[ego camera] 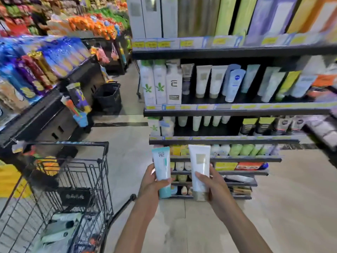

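My left hand [151,183] grips a white tube with a teal cap [162,167], held upright with the cap down. My right hand [212,185] grips a white tube with a beige cap and a beige label [200,165], also cap down. Both tubes are side by side in front of the lower shelves of a cosmetics rack [228,111]. More white, blue and green tubes [218,81] stand on the rack's middle shelf.
A black wire shopping cart [87,179] stands at the lower left with several items inside. A snack rack [36,73] fills the left side. A black basket [108,96] sits on the floor down the aisle. Bare tile floor lies below my arms.
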Available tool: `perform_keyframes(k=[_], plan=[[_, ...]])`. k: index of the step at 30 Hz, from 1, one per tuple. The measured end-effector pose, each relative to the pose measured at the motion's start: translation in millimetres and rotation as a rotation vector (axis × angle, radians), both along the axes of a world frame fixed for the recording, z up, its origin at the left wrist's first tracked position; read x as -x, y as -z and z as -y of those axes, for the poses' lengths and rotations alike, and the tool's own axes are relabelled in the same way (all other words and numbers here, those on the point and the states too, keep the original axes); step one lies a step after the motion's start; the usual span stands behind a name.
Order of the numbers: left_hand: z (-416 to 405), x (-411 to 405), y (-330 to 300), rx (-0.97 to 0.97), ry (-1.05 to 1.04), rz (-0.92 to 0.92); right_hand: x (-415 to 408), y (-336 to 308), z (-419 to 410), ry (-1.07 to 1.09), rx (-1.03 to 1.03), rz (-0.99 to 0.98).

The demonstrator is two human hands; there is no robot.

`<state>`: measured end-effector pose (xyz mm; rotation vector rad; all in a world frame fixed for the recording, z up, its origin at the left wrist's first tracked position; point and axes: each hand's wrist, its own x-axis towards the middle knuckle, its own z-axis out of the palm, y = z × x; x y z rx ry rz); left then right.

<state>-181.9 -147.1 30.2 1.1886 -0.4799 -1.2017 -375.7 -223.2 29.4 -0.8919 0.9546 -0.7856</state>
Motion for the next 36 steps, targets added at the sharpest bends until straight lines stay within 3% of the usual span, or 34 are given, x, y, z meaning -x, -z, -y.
perform_keyframes(k=[12,25,36], plan=[[84.3,82.8,-14.5,0.027,0.072,0.037,76.4,-10.6,75.2,0.075,0.066,-0.012],[192.6,53.2,-36.0,0.103,0.093,0.035,19.8,-59.6,214.0,0.097,0.230,-0.030],[229.6,18.7,-29.9,0.105,0.078,0.039,-42.4,-95.7,318.1,0.127,0.486,-0.179]])
